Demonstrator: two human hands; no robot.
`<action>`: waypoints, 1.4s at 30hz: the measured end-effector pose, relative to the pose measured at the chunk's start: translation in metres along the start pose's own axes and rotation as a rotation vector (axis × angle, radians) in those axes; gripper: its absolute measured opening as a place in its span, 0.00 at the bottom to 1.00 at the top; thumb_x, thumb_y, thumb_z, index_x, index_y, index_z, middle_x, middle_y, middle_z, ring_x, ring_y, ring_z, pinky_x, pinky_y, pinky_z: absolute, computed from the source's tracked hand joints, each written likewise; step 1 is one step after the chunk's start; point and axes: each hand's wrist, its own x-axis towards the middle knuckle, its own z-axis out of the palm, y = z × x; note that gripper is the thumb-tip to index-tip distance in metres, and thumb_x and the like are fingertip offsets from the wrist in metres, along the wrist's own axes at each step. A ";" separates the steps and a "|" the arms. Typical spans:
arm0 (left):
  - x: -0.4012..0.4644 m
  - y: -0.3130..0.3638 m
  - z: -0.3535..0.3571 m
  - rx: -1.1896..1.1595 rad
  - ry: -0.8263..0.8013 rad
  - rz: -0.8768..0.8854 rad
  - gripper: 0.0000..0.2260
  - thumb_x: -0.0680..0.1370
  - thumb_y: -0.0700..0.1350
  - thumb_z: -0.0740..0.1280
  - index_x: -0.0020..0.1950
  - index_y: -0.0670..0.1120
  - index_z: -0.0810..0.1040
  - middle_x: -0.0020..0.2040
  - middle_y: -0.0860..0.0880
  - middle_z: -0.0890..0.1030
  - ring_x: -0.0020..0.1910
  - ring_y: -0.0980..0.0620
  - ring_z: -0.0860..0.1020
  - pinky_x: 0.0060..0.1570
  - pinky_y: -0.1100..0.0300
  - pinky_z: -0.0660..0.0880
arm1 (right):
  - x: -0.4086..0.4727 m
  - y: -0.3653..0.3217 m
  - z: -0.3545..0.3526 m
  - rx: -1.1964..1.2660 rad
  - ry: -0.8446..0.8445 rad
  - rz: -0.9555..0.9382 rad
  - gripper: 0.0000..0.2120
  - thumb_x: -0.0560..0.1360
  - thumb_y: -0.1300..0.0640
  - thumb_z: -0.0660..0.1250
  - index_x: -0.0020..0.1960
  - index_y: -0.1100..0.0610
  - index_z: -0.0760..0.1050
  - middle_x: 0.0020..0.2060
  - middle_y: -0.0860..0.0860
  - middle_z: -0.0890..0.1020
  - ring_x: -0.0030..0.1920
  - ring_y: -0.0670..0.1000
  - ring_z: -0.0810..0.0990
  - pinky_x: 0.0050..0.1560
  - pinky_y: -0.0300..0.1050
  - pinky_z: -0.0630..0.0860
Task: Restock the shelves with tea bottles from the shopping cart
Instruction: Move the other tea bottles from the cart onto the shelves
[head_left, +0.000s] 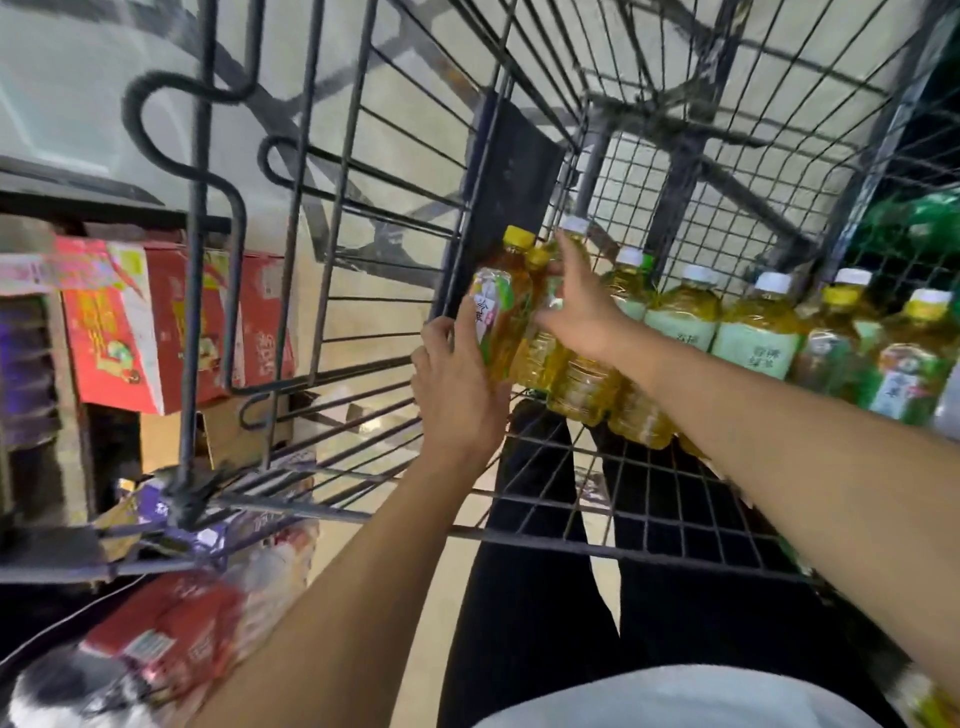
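A row of amber tea bottles (756, 325) with green labels and white or yellow caps lies across the wire shopping cart (597, 543). At the row's left end my left hand (457, 387) wraps around a yellow-capped tea bottle (501, 306) from below and the left. My right hand (579, 306) rests on top of the neighbouring bottles (582, 379), fingers spread over their necks and touching the same cluster. Whether my right hand grips one bottle is unclear.
The cart's wire walls (332, 218) rise around the bottles. Red cartons (156, 322) sit on a low shelf at the left, with more packaged goods (171, 639) at the lower left. Green bottles (919, 223) show beyond the cart at the right. My dark trousers (545, 597) show through the mesh.
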 end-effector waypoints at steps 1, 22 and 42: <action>0.001 0.001 0.001 -0.004 -0.001 -0.010 0.44 0.73 0.45 0.77 0.82 0.49 0.54 0.72 0.43 0.62 0.67 0.41 0.65 0.66 0.45 0.66 | 0.003 0.001 -0.001 0.007 -0.018 0.004 0.53 0.74 0.64 0.75 0.83 0.46 0.41 0.76 0.55 0.68 0.74 0.55 0.68 0.69 0.47 0.70; 0.016 0.011 0.015 -0.240 -0.106 -0.005 0.37 0.69 0.46 0.81 0.70 0.54 0.61 0.61 0.52 0.76 0.60 0.48 0.78 0.61 0.42 0.77 | -0.045 0.049 -0.025 0.127 0.301 0.072 0.36 0.77 0.58 0.73 0.78 0.53 0.58 0.53 0.48 0.78 0.46 0.45 0.80 0.39 0.36 0.74; -0.018 -0.011 -0.070 -0.393 0.085 0.109 0.36 0.69 0.50 0.81 0.74 0.55 0.68 0.60 0.55 0.77 0.55 0.57 0.79 0.45 0.63 0.81 | -0.021 0.006 0.060 0.249 0.241 0.053 0.40 0.72 0.55 0.78 0.77 0.49 0.62 0.69 0.53 0.70 0.70 0.54 0.72 0.71 0.56 0.72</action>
